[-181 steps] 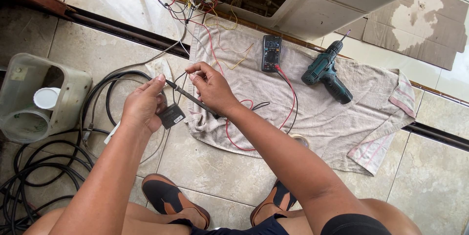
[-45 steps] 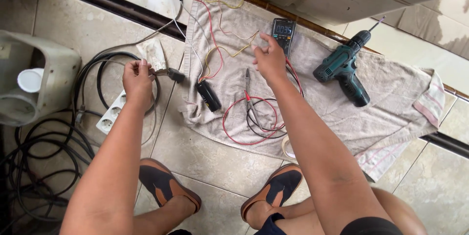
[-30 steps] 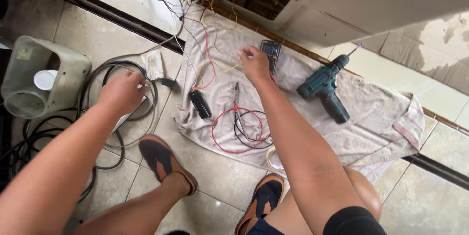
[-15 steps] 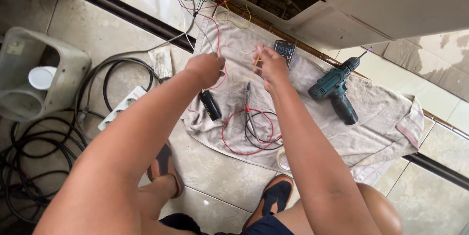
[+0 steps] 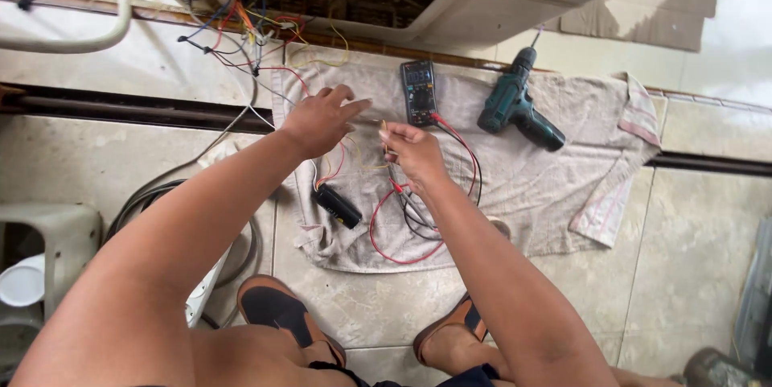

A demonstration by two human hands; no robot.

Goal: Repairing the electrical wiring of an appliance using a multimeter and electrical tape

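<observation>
Head view: over a grey cloth (image 5: pixel 555 186) on floor tiles.
Left hand (image 5: pixel 318 120): fingers loosely spread above the cloth, gripping nothing.
Right hand (image 5: pixel 412 150): pinched shut on a thin probe (image 5: pixel 384 131).
Meter (image 5: pixel 419 92): on the cloth, just beyond the right hand.
Leads (image 5: pixel 402 234): red and black, looped under the right wrist.
Around: drill (image 5: pixel 515 105) right of the meter; black part (image 5: pixel 338 205) under the left forearm; wire bundle (image 5: pixel 249 33) beyond.

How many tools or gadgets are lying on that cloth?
3. A dark multimeter at the cloth's top middle, a green cordless drill to its right, and a small black device near the lower left. The arms may hide others.
</observation>
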